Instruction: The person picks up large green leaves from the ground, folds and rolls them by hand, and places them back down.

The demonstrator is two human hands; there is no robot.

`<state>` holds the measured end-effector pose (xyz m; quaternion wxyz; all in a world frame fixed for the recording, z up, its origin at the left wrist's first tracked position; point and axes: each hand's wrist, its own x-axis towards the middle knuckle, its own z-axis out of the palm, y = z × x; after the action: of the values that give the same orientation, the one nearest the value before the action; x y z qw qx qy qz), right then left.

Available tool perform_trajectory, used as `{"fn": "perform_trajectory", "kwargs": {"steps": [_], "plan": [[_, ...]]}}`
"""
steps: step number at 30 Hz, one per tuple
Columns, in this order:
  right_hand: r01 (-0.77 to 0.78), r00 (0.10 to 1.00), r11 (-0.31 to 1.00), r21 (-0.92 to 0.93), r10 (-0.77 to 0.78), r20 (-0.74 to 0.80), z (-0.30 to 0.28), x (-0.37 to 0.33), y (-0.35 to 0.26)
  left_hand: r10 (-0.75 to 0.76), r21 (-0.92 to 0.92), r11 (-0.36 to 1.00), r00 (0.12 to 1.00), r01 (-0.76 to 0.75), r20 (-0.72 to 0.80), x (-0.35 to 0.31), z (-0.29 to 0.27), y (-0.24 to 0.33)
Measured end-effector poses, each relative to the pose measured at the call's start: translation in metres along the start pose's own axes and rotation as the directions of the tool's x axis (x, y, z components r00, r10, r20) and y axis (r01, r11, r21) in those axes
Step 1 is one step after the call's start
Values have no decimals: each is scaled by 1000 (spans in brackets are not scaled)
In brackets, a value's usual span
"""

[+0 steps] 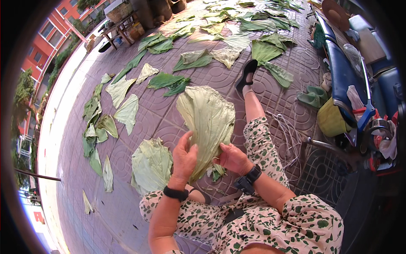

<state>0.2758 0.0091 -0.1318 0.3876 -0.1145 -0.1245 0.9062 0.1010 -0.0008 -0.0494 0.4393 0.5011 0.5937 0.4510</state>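
A large pale green, wilted lotus leaf [208, 122], folded into a fan shape, stands upright in front of me. My right hand [233, 158] grips its lower right edge, thumb on the near face and the other fingers partly hidden. At the lower left edge is my left hand [184, 156], fingers stretched upward and thumb apart, touching the leaf. Left of that hand, a rounded stack of similar pale leaves [151, 165] lies low beside my bent leg. A small green leaf scrap [218, 172] shows beneath my hands.
Many green and faded leaves [192, 58] lie spread over the patterned paving. To the right are pale strings [284, 133], a yellow bucket [332, 118], a green cloth [313, 97] and a blue-seated cart [344, 80]. My outstretched leg [267, 148] crosses the paving. A wooden table [120, 31] stands far left.
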Motion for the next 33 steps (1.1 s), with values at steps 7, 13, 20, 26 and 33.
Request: {"fn": "perform_trajectory", "kwargs": {"steps": [7, 13, 20, 26, 33], "plan": [[76, 997, 995, -59, -77, -19, 11, 2, -5, 39, 74, 997, 994, -32, -101, 3, 1, 0], [127, 990, 980, -152, -134, -35, 5, 1, -11, -244, 34, 970, 968, 243, 64, 9, -6, -1], [173, 983, 939, -297, -183, -5, 11, 0, -12, -319, -158, 916, 909, 368, 268, 5, 5, 6], [152, 976, 894, -422, -203, -79, 13, 1, -8, -56, 297, 951, 902, -82, 429, 3, 6, -9], [133, 961, 933, -334, -204, -186, 4, 3, -13, -277, -87, 953, 951, 290, 135, 9, -4, 4]]}}
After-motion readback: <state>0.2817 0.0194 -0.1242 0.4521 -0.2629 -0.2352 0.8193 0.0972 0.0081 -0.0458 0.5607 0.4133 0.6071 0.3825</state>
